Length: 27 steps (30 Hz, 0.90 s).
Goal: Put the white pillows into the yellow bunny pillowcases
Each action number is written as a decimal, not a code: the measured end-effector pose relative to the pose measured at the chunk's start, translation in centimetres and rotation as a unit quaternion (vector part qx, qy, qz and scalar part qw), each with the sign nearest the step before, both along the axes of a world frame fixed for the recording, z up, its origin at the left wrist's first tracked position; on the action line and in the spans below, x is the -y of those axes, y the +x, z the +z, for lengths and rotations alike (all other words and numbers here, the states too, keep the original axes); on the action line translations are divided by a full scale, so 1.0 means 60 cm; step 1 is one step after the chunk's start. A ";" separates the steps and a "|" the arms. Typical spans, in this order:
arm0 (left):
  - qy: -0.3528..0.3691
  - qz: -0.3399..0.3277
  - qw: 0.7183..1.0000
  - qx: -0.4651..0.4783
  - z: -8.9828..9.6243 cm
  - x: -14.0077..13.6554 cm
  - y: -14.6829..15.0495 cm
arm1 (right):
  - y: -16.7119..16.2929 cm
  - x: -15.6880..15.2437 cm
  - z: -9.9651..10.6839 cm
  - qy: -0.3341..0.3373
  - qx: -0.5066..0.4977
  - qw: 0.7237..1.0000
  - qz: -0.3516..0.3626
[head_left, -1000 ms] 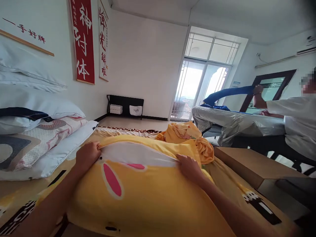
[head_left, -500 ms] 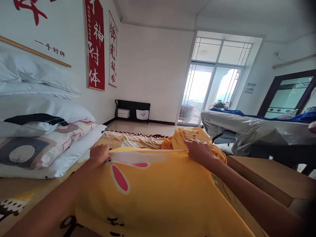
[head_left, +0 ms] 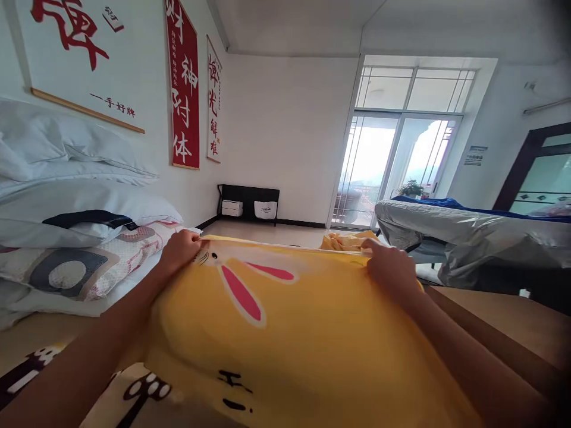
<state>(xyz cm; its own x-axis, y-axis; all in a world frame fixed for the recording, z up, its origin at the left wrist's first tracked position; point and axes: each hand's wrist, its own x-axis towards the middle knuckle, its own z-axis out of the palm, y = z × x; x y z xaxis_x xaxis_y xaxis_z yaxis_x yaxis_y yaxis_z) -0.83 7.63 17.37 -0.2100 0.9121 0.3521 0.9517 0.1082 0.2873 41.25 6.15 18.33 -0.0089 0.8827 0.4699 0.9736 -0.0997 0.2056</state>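
Observation:
A yellow pillowcase printed with a white rabbit with pink ears is stretched out in front of me. Its top edge runs taut between my two hands. My left hand is closed on the left corner. At the right end of the same edge, my right hand is closed on the cloth. Behind the edge, a bunched yellow cloth shows in part; the pillowcase hides the rest. Below lies a tan bed cover with brown and white prints.
Several stacked pillows stand at the left against the wall. A cardboard box lies at the right. Behind it stands a table covered in plastic sheeting. A low black rack is by the far wall.
Both hands have lifted the pillowcase's top edge higher, and it now covers more of the bunched cloth behind. My right hand has moved rightward. The view has shifted slightly left.

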 end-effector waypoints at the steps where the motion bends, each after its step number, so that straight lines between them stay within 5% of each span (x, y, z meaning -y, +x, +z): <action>1: -0.009 -0.003 1.000 -0.005 -0.009 0.001 0.002 | -0.002 0.000 -0.016 -0.020 0.003 1.000 -0.002; 5: -0.095 -0.016 0.994 -0.050 -0.071 0.001 0.003 | -0.006 -0.006 -0.071 -0.070 0.019 0.997 0.015; 9: -0.101 -0.025 0.992 -0.076 -0.119 0.002 0.001 | 0.020 -0.011 -0.082 -0.087 0.022 0.996 0.017; 13: -0.050 -0.217 0.974 -0.044 -0.123 0.030 0.010 | 0.058 -0.008 -0.094 -0.116 -0.031 0.992 0.049; 17: -0.056 -0.375 0.925 0.019 -0.126 0.070 0.018 | 0.081 0.000 -0.112 -0.119 -0.141 0.956 0.230; 20: -0.104 -0.380 0.919 -0.008 -0.145 0.074 0.012 | 0.073 0.016 -0.115 -0.119 -0.177 0.925 0.314; 24: -0.066 -0.364 0.925 -0.087 -0.186 0.053 -0.007 | 0.051 0.052 -0.102 -0.140 -0.198 0.894 0.378; 27: -0.024 -0.368 0.925 -0.089 -0.213 0.042 -0.020 | 0.051 0.071 -0.110 -0.129 -0.109 0.909 0.380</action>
